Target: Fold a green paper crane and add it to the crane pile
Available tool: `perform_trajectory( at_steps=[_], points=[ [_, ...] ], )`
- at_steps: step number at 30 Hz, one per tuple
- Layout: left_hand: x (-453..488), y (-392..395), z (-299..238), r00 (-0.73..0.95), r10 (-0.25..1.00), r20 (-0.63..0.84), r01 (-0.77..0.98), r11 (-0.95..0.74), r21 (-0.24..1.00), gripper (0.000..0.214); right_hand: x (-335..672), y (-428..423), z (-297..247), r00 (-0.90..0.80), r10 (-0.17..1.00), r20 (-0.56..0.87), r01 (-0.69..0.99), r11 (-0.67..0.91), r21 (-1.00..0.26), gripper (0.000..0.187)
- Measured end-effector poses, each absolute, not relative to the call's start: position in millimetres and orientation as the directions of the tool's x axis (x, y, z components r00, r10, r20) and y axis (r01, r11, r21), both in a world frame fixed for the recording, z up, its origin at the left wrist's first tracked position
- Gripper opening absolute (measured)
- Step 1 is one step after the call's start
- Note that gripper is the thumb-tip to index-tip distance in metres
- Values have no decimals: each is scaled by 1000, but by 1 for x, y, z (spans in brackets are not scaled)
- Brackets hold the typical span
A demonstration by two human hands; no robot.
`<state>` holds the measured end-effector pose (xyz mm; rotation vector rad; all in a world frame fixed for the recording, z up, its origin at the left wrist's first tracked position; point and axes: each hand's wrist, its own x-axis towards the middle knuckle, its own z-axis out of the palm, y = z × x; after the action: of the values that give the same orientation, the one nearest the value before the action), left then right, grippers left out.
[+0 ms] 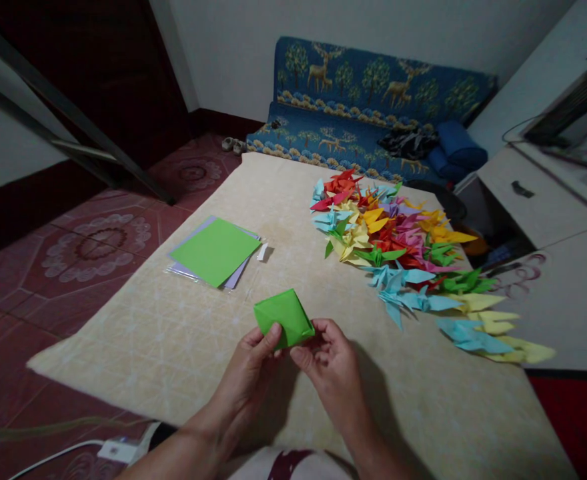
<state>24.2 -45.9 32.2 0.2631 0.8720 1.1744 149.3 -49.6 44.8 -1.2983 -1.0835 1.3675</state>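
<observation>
I hold a folded green paper square point(283, 317) above the table with both hands. My left hand point(251, 367) pinches its lower left edge, thumb on top. My right hand point(329, 363) grips its lower right corner with curled fingers. A stack of flat paper sheets point(215, 252), green sheet uppermost, lies in a clear wrapper on the table to the left. A long heap of folded paper cranes point(398, 253) in several colours runs along the right side of the table.
The table point(173, 347) has a beige patterned cover. A blue sofa with deer pattern point(363, 107) stands behind it. White cabinets point(548, 200) are at the right. A white power strip and cable point(116, 450) lie on the red tiled floor at left.
</observation>
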Motion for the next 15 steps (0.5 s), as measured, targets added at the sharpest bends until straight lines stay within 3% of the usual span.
perform_trajectory(
  at_steps=[3, 10, 15],
  points=[
    [30, -50, 29, 164, 885, -437, -715, 411, 565, 25, 138, -51, 41, 5, 982, -188, -157, -184, -970, 25],
    [17, -43, 33, 69, 910, -409, -669, 347, 657, 14, 153, -44, 45, -19, 978, -208, -109, -209, -972, 19],
    [14, -49, 26, 77, 903, -423, -627, 373, 684, 22, 154, -47, 42, 50, 990, -129, -161, -119, -980, 21]
  ],
)
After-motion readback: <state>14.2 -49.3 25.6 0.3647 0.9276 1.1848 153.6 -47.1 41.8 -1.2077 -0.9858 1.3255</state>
